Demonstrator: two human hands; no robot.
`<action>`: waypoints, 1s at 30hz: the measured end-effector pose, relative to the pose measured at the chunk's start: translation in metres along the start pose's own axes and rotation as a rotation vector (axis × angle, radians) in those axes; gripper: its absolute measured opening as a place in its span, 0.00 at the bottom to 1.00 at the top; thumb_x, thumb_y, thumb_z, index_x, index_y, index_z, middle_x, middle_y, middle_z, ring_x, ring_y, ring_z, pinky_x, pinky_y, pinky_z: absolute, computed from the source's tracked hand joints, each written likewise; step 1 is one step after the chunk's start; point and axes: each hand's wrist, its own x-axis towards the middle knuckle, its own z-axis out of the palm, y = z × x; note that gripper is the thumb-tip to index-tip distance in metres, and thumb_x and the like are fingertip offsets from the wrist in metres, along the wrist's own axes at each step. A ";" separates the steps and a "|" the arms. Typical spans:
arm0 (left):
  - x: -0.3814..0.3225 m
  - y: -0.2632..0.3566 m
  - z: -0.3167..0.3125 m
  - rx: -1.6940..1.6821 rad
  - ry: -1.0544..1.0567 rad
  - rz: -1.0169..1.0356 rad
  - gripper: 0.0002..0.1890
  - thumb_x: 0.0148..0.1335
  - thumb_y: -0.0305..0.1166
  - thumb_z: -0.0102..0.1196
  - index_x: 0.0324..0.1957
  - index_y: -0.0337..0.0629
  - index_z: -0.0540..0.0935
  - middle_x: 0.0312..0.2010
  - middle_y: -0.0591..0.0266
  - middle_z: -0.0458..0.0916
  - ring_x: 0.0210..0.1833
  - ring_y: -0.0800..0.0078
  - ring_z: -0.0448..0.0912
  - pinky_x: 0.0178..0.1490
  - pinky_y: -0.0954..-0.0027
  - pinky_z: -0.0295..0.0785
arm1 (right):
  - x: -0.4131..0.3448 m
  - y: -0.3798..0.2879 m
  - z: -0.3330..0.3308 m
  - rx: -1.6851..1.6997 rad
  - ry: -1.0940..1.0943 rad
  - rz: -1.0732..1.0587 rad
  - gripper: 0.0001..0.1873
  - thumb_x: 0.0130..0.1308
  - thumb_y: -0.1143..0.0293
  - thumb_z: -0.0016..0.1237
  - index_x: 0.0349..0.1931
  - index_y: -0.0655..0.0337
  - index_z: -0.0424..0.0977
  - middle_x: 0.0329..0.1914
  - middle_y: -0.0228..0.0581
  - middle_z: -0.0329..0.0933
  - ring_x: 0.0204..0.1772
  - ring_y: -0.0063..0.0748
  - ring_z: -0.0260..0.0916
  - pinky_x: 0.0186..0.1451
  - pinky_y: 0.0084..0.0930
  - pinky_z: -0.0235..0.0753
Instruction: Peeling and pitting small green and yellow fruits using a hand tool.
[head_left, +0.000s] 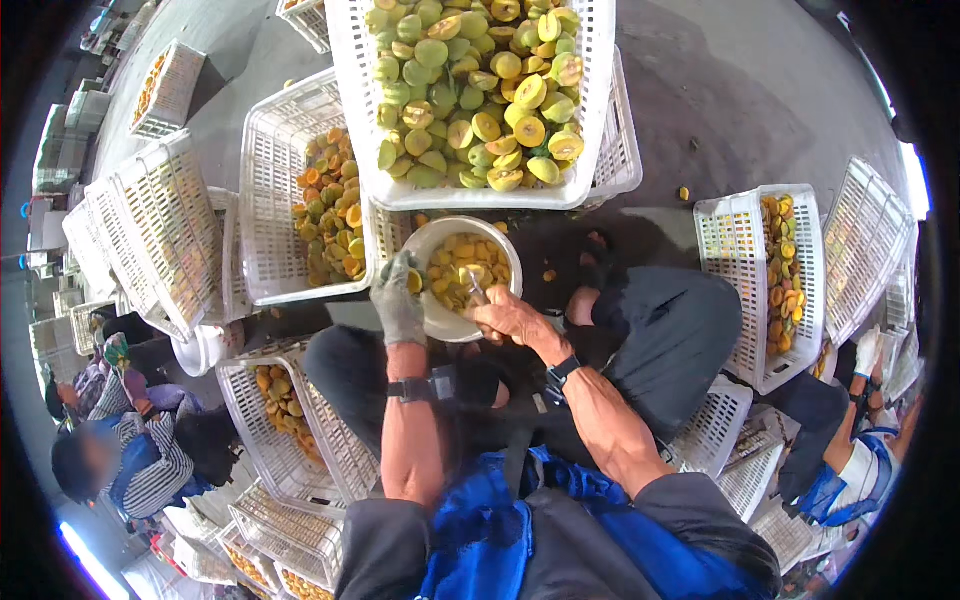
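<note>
Wearing a pale knit glove, my left hand (401, 300) holds a halved yellow-green fruit (415, 282) at the left rim of a white plastic bucket (512, 255). My bare right hand (504, 313) grips a small metal tool (475, 283) by its handle, its tip over the bucket. Inside the bucket lie many yellow fruit pieces (457, 255). Beyond it stands a large white crate (480, 199) heaped with green and yellow halved fruit (487, 127). The tool's exact kind cannot be told.
At the left, a tilted white crate (300, 294) holds orange and green halves. Another crate (795, 196) of fruit stands at the right. Stacked crates (161, 225) rise further left. Co-workers sit at the lower left (142, 457) and lower right (847, 465). Fruit pieces lie on the floor.
</note>
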 end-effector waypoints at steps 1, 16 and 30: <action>0.007 0.006 -0.001 -0.019 -0.011 0.017 0.09 0.52 0.28 0.49 0.33 0.33 0.75 0.26 0.65 0.73 0.27 0.80 0.70 0.29 0.80 0.66 | -0.001 0.002 -0.002 0.002 0.004 0.003 0.08 0.45 0.70 0.42 0.15 0.59 0.60 0.08 0.26 0.55 0.11 0.17 0.52 0.14 0.16 0.51; -0.013 0.030 0.022 0.618 -0.505 0.008 0.13 0.51 0.31 0.49 0.38 0.33 0.74 0.28 0.65 0.74 0.29 0.81 0.71 0.31 0.82 0.66 | 0.036 0.040 -0.010 -0.262 0.020 -0.397 0.06 0.47 0.72 0.44 0.15 0.59 0.65 0.06 0.26 0.56 0.08 0.18 0.51 0.11 0.18 0.47; 0.008 0.044 0.043 0.912 -0.417 0.395 0.14 0.46 0.29 0.49 0.37 0.34 0.74 0.32 0.52 0.74 0.34 0.65 0.73 0.38 0.73 0.66 | 0.020 0.038 -0.015 0.180 0.085 -0.096 0.08 0.49 0.66 0.43 0.21 0.61 0.65 0.08 0.28 0.58 0.10 0.19 0.53 0.12 0.17 0.53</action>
